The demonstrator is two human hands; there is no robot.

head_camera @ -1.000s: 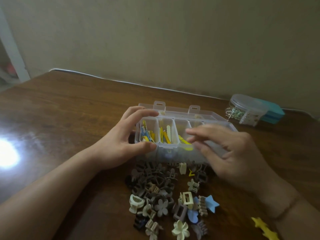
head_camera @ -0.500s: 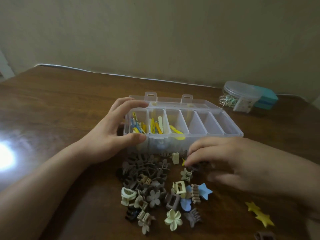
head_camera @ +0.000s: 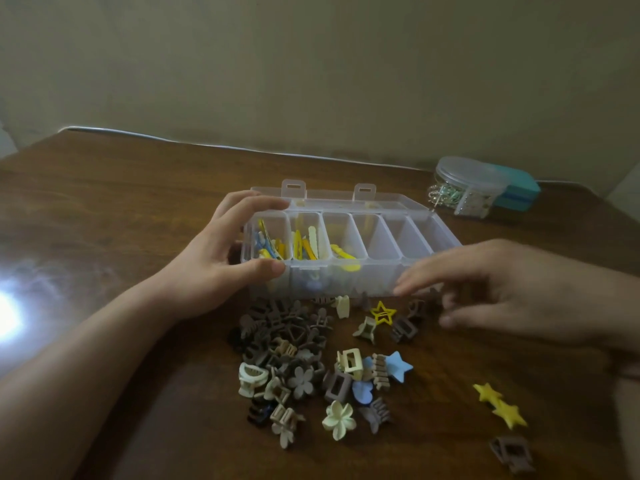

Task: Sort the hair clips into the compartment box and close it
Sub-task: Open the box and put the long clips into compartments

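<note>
A dark wooden table [head_camera: 104, 209] stands against a plain beige wall, with a bright glare of light at its left edge. On it sits a clear plastic compartment box [head_camera: 349, 244], its long axis running left to right and angled slightly away toward the right, its open lid lying flat behind it with two latch tabs pointing up at the far edge. The three leftmost compartments of the box hold yellow, blue and cream clips lying lengthwise front to back; those to the right look bare. The left hand [head_camera: 214, 261] grips the box's left end, fingers curled over the far rim and thumb pressed on the near wall. The right hand [head_camera: 502, 289] hovers by the box's near right corner, fingers loosely extended and holding nothing. Just in front of the box lies a pile of hair clips [head_camera: 304, 358], mostly brown and cream, with a yellow star clip [head_camera: 382, 312] near the right fingertips. A round clear tub [head_camera: 467, 185] and a teal case [head_camera: 519, 194] sit far right
</note>
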